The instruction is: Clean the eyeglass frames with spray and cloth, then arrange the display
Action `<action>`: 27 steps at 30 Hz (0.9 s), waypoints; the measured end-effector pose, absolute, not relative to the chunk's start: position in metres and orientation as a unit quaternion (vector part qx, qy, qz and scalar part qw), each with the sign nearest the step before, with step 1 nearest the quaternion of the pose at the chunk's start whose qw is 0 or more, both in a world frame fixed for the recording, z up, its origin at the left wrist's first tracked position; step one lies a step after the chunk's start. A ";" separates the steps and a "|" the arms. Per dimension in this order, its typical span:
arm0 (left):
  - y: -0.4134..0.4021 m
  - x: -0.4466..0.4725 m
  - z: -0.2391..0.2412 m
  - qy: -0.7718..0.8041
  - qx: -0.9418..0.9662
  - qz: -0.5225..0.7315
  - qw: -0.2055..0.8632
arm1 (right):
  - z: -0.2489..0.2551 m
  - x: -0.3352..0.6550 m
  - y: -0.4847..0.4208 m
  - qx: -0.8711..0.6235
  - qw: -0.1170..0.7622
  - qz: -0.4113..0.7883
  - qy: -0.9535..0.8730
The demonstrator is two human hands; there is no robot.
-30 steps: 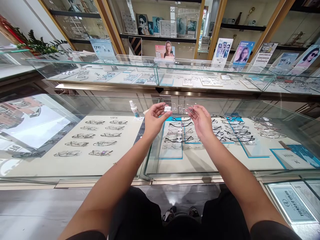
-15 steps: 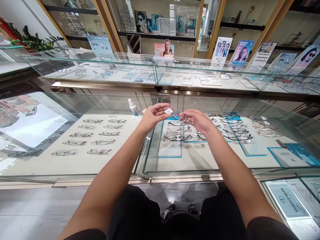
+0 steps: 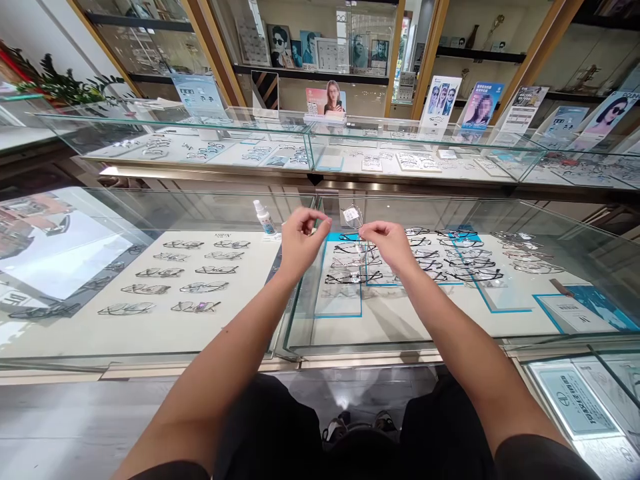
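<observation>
My right hand (image 3: 389,244) pinches a thin-rimmed pair of eyeglasses (image 3: 357,227), turned nearly upright above the glass display counter (image 3: 295,337). A small white tag (image 3: 351,215) hangs at the top of the frame. My left hand (image 3: 299,241) is just left of the eyeglasses, thumb and fingertips pressed together. There is a small gap between it and the tag, and I cannot tell whether it grips a thin temple arm. Both forearms reach out over the counter.
Under the glass lie rows of eyeglass frames on the left (image 3: 185,273) and right (image 3: 450,261). A small spray bottle (image 3: 263,217) stands on the counter beyond my left hand. A second glass counter (image 3: 310,143) with display cards (image 3: 442,100) runs behind.
The eyeglasses went from level between both hands to tilted upright in my right hand. My left hand drew back from the tagged lens and closed into a pinch.
</observation>
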State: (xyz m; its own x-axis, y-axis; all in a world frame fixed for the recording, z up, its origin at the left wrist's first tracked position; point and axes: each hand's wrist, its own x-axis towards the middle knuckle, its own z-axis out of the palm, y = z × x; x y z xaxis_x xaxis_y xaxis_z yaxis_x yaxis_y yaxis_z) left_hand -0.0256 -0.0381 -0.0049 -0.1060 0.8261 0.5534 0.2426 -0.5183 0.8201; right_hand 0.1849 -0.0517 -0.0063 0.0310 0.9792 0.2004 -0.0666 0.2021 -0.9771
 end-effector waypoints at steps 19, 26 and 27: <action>-0.035 -0.018 -0.005 0.463 0.642 0.533 0.299 | -0.001 0.169 -0.073 -0.425 0.541 0.166 -0.706; 0.025 -0.001 0.052 0.514 0.823 0.237 0.050 | 0.019 0.220 -0.036 -0.455 0.691 0.217 -0.519; 0.035 0.008 0.056 0.521 0.834 0.179 0.023 | 0.019 0.227 -0.031 -0.454 0.698 0.217 -0.509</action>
